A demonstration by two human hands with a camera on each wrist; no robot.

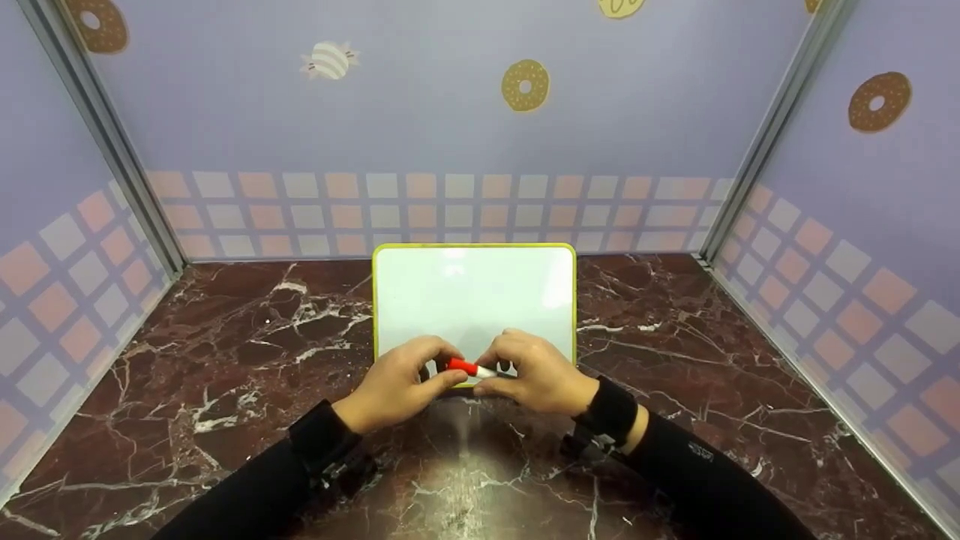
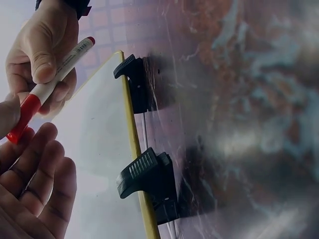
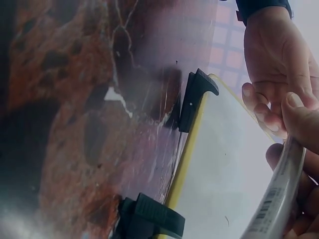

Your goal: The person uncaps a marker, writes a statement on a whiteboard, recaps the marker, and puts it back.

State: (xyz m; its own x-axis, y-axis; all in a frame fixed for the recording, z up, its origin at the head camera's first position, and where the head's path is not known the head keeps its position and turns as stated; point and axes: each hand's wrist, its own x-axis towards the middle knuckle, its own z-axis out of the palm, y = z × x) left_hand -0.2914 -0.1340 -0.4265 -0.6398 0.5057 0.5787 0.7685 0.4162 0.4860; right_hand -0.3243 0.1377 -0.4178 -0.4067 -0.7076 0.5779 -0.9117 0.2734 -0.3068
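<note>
A whiteboard marker [image 2: 52, 79] with a white barrel and a red cap is held level between both hands, in front of a small whiteboard [image 1: 472, 300] with a yellow frame. My left hand [image 1: 397, 386] pinches the red cap [image 2: 26, 114] between thumb and index finger, its other fingers spread loosely below. The right hand [image 1: 536, 373] grips the white barrel [image 3: 274, 199] with thumb and fingers. In the left wrist view, the barrel's small red end points away past the right hand. The cap is still on the marker.
Two black clips [image 2: 147, 174] grip the board's lower edge and hold it upright on the dark red marble-patterned table [image 1: 247, 420]. Purple walls [image 1: 435, 112] with pink and white squares enclose the back and sides. Black bands and sleeves [image 1: 705, 457] cover both forearms.
</note>
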